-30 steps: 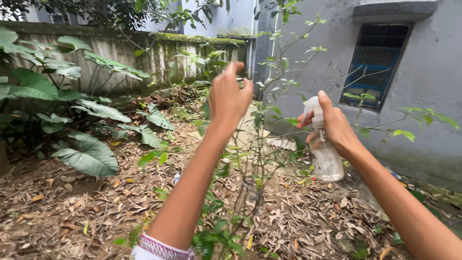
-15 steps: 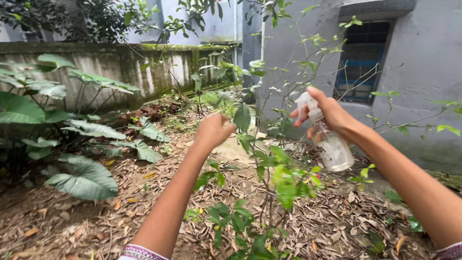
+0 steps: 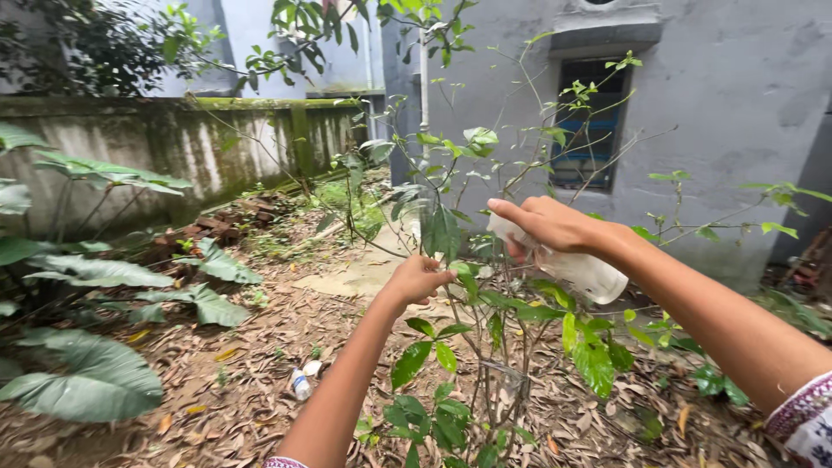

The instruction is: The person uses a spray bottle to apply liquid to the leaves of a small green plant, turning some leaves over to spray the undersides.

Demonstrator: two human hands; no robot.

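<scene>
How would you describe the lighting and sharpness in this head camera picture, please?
Head view: soft, even daylight with no hard shadows and no glare on the grey wall; the left hand and the shrub are fairly sharp; the right hand and its translucent spray bottle look slightly soft; the leaves near the nozzle are smeared; the edges bend slightly from the wide lens.

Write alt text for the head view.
The right hand holds a clear spray bottle tipped toward a thin leafy shrub, while the left hand grasps one of its stems. Dry leaves cover the ground beside a mossy wall.
</scene>
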